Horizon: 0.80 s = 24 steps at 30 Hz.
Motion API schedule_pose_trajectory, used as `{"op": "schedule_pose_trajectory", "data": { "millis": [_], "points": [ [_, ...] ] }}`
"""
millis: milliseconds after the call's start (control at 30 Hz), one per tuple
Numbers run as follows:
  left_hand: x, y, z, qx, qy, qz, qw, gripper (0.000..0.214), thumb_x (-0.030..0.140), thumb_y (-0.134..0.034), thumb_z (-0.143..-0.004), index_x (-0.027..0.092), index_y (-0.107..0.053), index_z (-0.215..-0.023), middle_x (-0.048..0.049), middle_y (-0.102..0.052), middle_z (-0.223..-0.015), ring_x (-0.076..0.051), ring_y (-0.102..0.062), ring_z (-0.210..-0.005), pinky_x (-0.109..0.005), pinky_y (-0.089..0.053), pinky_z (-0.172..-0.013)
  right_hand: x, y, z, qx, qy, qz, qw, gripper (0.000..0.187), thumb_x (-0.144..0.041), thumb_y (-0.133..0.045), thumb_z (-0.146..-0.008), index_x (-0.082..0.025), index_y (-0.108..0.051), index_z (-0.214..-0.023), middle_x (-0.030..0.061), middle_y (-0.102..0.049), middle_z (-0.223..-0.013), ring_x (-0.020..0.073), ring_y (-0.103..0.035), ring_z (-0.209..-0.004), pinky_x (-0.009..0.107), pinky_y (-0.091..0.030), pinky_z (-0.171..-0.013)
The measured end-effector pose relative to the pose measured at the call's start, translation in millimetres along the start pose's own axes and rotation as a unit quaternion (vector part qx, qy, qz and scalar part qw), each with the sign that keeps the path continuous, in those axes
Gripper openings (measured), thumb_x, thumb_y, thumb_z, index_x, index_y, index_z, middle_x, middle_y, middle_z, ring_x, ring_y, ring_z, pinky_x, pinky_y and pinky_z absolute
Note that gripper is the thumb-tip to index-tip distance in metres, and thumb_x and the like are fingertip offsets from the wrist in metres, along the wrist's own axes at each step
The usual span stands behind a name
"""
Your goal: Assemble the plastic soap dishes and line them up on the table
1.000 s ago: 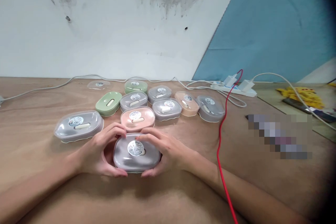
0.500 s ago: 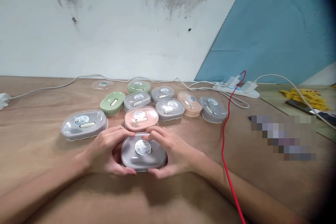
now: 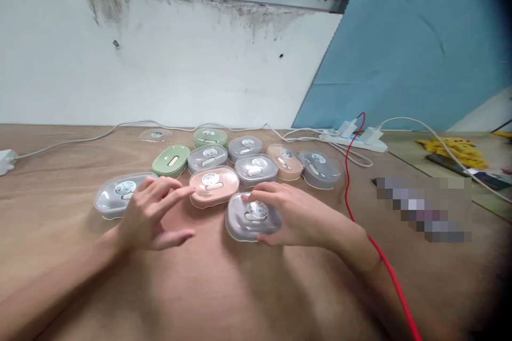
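My right hand (image 3: 298, 217) grips a grey lidded soap box (image 3: 250, 217) on the wooden table (image 3: 224, 287), fingers curled over its far and near edges. My left hand (image 3: 150, 213) hovers open to the left, fingers spread, holding nothing, just in front of a pink lidded box (image 3: 212, 185) and a grey lidded box (image 3: 120, 194). Behind these stand several more boxes: a green one without a lid (image 3: 171, 160), grey ones (image 3: 256, 168), a peach one (image 3: 286, 160) and a green lidded one (image 3: 209, 137).
A loose clear lid (image 3: 156, 135) lies at the back left. A red cable (image 3: 360, 224) runs along my right arm to a white power strip (image 3: 354, 138) with chargers. White cables trail along the wall. A yellow item (image 3: 456, 149) lies far right.
My left hand has let go of the grey box and lifted away to the left. My right hand has slid the box to the right, beside the pink one.
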<state>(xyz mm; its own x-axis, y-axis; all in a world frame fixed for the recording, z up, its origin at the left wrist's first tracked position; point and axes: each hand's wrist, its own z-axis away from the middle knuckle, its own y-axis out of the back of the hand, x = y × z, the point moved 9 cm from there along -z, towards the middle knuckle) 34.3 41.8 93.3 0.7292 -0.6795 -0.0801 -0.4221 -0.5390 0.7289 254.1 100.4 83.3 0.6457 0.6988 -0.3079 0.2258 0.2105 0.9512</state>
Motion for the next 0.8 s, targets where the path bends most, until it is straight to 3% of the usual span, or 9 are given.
{"op": "schedule_pose_trajectory", "data": {
  "millis": [100,167,300,400,467,533,633,700,800],
  "points": [
    [-14.6,8.5,-5.9,0.010,0.035,-0.053,0.998,0.029,0.044,-0.063,-0.097,0.023,-0.063,-0.117,-0.0069,-0.068,-0.098,-0.022,-0.067,-0.082,-0.037,-0.043,-0.076,33.0,12.9,9.7,-0.009,-0.081,0.024,0.996,0.061,-0.029,-0.085,-0.069,-0.028,-0.071,-0.128,0.0069,-0.068,-0.124,0.0271,-0.071,-0.102,0.035,-0.056,-0.085],
    [-30.1,11.5,-8.6,-0.004,0.079,-0.068,0.995,0.020,0.040,-0.062,-0.098,0.024,-0.066,-0.108,-0.0050,-0.069,-0.096,-0.021,-0.066,-0.078,-0.037,-0.044,-0.076,56.9,19.9,14.1,0.000,-0.130,0.054,0.990,0.061,-0.028,-0.085,-0.070,-0.028,-0.072,-0.129,0.0077,-0.067,-0.127,0.0276,-0.071,-0.102,0.034,-0.056,-0.082],
    [-83.7,-0.9,-12.1,-0.138,0.189,-0.006,0.972,0.033,0.053,-0.053,-0.100,0.025,-0.071,-0.103,-0.0054,-0.072,-0.106,-0.021,-0.065,-0.083,-0.037,-0.048,-0.080,93.3,22.0,16.8,0.002,-0.196,0.106,0.975,0.065,-0.024,-0.082,-0.072,-0.029,-0.070,-0.136,0.0091,-0.067,-0.121,0.0277,-0.072,-0.095,0.033,-0.056,-0.073],
    [-139.1,-18.0,-17.0,-0.252,0.240,0.013,0.937,0.044,0.059,-0.047,-0.098,0.026,-0.071,-0.116,-0.0074,-0.071,-0.119,-0.027,-0.066,-0.103,-0.036,-0.052,-0.081,98.9,21.6,16.0,0.008,-0.194,0.137,0.971,0.069,-0.015,-0.077,-0.074,-0.030,-0.066,-0.141,0.0114,-0.066,-0.125,0.0291,-0.072,-0.099,0.035,-0.056,-0.075],
    [-178.9,-28.2,-25.0,-0.285,0.248,-0.013,0.926,0.044,0.045,-0.048,-0.096,0.022,-0.066,-0.128,-0.0104,-0.068,-0.132,-0.030,-0.063,-0.120,-0.040,-0.050,-0.097,91.0,25.9,14.9,0.035,-0.175,0.167,0.970,0.073,-0.015,-0.079,-0.071,-0.027,-0.065,-0.141,0.0155,-0.064,-0.130,0.0359,-0.068,-0.110,0.044,-0.057,-0.084],
    [-222.7,-44.3,-23.8,-0.342,0.282,-0.082,0.893,0.061,0.032,-0.052,-0.088,0.019,-0.051,-0.148,-0.0142,-0.057,-0.150,-0.032,-0.055,-0.135,-0.044,-0.044,-0.111,68.8,32.3,11.3,0.092,-0.114,0.169,0.975,0.072,-0.025,-0.085,-0.069,-0.024,-0.067,-0.139,0.0181,-0.062,-0.132,0.0401,-0.063,-0.118,0.051,-0.054,-0.093],
    [-271.7,-68.2,-19.4,-0.368,0.328,-0.118,0.862,0.088,0.029,-0.062,-0.077,0.015,-0.036,-0.160,-0.0204,-0.039,-0.165,-0.042,-0.038,-0.151,-0.052,-0.040,-0.116,17.2,33.2,4.8,0.190,0.043,0.098,0.976,0.049,-0.042,-0.079,-0.083,-0.023,-0.070,-0.127,0.0133,-0.066,-0.116,0.0301,-0.063,-0.107,0.045,-0.053,-0.091],
    [-292.8,-85.2,-14.7,-0.385,0.343,-0.121,0.848,0.097,0.030,-0.069,-0.073,0.018,-0.034,-0.162,-0.0196,-0.033,-0.169,-0.044,-0.032,-0.155,-0.054,-0.040,-0.117,-14.1,17.7,-0.5,0.211,0.145,0.050,0.965,0.028,-0.040,-0.070,-0.093,-0.022,-0.072,-0.114,0.0085,-0.067,-0.098,0.0229,-0.063,-0.091,0.035,-0.052,-0.077],
    [-314.2,-106.7,-13.8,-0.405,0.340,-0.103,0.843,0.096,0.032,-0.078,-0.070,0.020,-0.043,-0.158,-0.0220,-0.047,-0.160,-0.046,-0.047,-0.145,-0.054,-0.045,-0.112,-41.4,-22.8,-10.5,0.195,0.239,0.028,0.951,0.020,-0.037,-0.063,-0.098,-0.019,-0.071,-0.103,0.0047,-0.069,-0.087,0.0181,-0.061,-0.077,0.032,-0.049,-0.069]
  ]
}}
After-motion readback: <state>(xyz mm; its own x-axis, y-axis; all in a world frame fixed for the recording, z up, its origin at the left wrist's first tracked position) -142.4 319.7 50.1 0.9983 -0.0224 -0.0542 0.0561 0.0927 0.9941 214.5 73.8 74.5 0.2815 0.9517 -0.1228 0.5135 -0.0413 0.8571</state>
